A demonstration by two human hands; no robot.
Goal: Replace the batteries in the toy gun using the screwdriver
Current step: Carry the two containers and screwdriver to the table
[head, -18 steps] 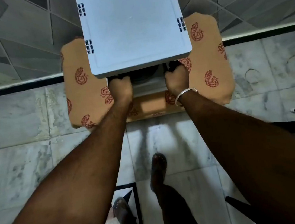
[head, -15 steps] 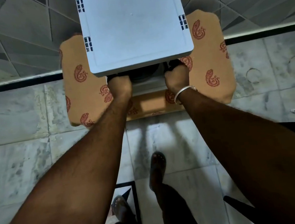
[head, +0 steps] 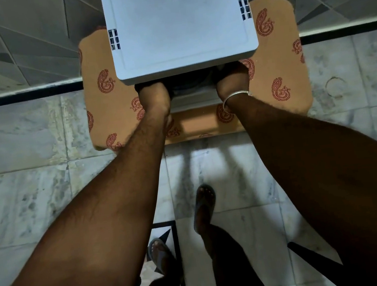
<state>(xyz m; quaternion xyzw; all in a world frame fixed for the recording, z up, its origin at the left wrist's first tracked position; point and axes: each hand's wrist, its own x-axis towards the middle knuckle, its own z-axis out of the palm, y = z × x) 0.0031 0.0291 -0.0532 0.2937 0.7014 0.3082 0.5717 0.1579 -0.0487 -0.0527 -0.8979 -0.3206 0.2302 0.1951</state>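
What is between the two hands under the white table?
Head view: between left hand and right hand, a dark shadowed gap, then a pale ledge.

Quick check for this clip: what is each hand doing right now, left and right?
Left hand: closed, gripping the near edge of the white table from underneath.
Right hand: closed, gripping the same edge.

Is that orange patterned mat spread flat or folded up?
Spread flat. The mat lies open on the floor under the white table; its edges show on both sides.
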